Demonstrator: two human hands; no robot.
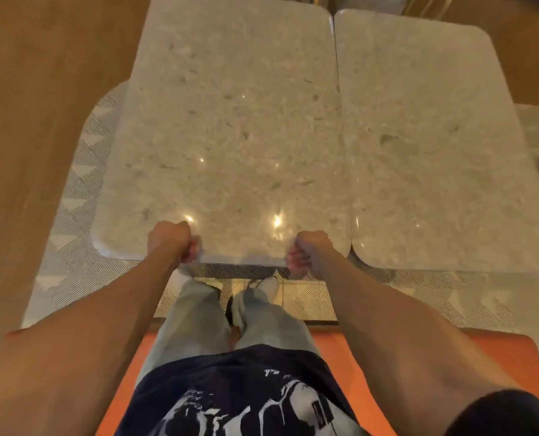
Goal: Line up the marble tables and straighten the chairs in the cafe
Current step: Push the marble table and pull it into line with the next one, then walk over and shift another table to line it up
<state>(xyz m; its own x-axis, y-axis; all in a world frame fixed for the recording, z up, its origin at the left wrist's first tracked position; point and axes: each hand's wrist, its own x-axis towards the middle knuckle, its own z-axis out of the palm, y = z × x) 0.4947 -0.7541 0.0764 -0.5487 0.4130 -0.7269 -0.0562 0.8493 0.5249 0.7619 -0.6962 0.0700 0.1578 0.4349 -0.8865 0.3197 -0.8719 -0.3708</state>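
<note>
Gripping the near edge of the left marble table (227,136), the left hand (170,240) has its fingers curled under the rim, knuckles on top, partway between the near-left corner and the middle of that edge. The right hand (309,250) holds the same edge closer to the near-right corner, its fingers wrapped round the rim in the same way. Both arms reach forward nearly straight.

A second marble table (431,146) stands just beside the first on the right; a thin dark seam runs between their long sides, narrow at the far end and a little wider at the rounded near corners. The near edges of the two tops lie almost in line.

Both tables stand over a patterned grey rug (82,158) on a wooden floor (41,73). An orange seat (334,350) lies beneath the person's legs. Chair legs (425,4), blurred, show past the far edge.
</note>
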